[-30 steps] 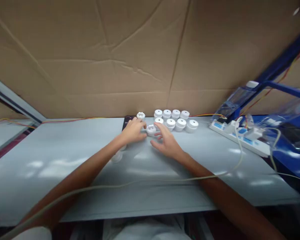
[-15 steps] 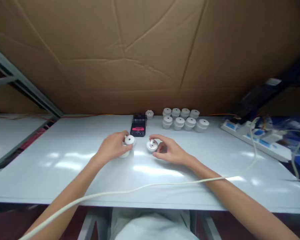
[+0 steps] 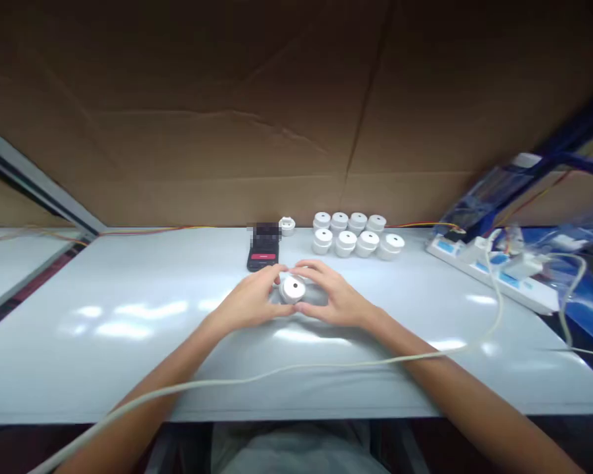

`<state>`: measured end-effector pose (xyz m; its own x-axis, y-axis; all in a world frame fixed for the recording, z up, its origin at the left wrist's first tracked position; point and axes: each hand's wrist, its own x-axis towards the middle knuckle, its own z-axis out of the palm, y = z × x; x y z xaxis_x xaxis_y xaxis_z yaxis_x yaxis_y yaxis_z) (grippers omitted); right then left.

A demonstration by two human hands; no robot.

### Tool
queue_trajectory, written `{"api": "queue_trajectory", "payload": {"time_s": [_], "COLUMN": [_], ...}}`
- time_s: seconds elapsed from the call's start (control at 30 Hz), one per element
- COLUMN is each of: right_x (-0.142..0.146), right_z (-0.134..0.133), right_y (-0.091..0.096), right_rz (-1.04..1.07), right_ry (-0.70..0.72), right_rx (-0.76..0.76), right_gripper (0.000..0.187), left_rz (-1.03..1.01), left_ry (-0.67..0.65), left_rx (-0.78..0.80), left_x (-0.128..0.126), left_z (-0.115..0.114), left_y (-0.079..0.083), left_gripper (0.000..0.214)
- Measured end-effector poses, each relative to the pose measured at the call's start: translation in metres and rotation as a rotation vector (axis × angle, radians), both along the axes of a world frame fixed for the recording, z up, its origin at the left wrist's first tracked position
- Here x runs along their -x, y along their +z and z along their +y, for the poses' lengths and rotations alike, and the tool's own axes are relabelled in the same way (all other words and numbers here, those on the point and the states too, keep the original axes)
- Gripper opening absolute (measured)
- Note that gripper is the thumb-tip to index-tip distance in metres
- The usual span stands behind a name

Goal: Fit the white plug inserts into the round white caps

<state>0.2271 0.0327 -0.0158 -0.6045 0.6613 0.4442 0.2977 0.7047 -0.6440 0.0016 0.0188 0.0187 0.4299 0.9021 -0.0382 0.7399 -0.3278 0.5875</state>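
As left hand point(image 3: 252, 297), right hand point(image 3: 337, 296) clasp white unit point(image 3: 292, 292) — phone point(image 3: 263, 250) lies beyond

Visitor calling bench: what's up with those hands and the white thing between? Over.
Left hand, right hand: curled around a white round unit, grip unclear. Unit: dark-spotted top up. Pale cable: crossing nearer the camera, apart from both hands.

Brown cardboard point(image 3: 217, 151) behind, white power strip point(image 3: 508, 283) at right, pale cable point(image 3: 346, 365) across front

The white cap point(image 3: 293, 288) moved — now between both hands point(image 3: 251, 297) point(image 3: 337, 295).
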Motion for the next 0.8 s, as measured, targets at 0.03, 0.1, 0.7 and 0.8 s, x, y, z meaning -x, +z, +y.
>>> {"api": "queue_trajectory", "payload": {"time_s": [0.03, 0.1, 0.7, 0.8], "right_x": [0.001, 0.002, -0.001, -0.002], "right_z": [0.000, -0.001, -0.006, -0.006], "right_y": [0.000, 0.000, -0.002, -0.001], "right_rz": [-0.006, 0.007, 0.038, 0.049], "right_ry": [0.010, 0.007, -0.103, -0.119], "right_rx": [0.002, 0.009, -0.292, -0.274], "right_gripper": [0.053, 0.043, 0.039, 0.032], "left_rz": [-0.019, -0.058, -0.681, -0.758], "left_ry": [0.011, 0.029, 0.092, 0.151], "left_rx": [0.014, 0.023, 0.543, 0.658], "left_x": [0.000, -0.001, 0.006, 0.000], "left_z": [0.001, 0.002, -0.004, -0.008], "left_y": [-0.004, -0.010, 0.000, -0.004], "left_gripper": [0.050, 0.037, 0.050, 0.053]}}
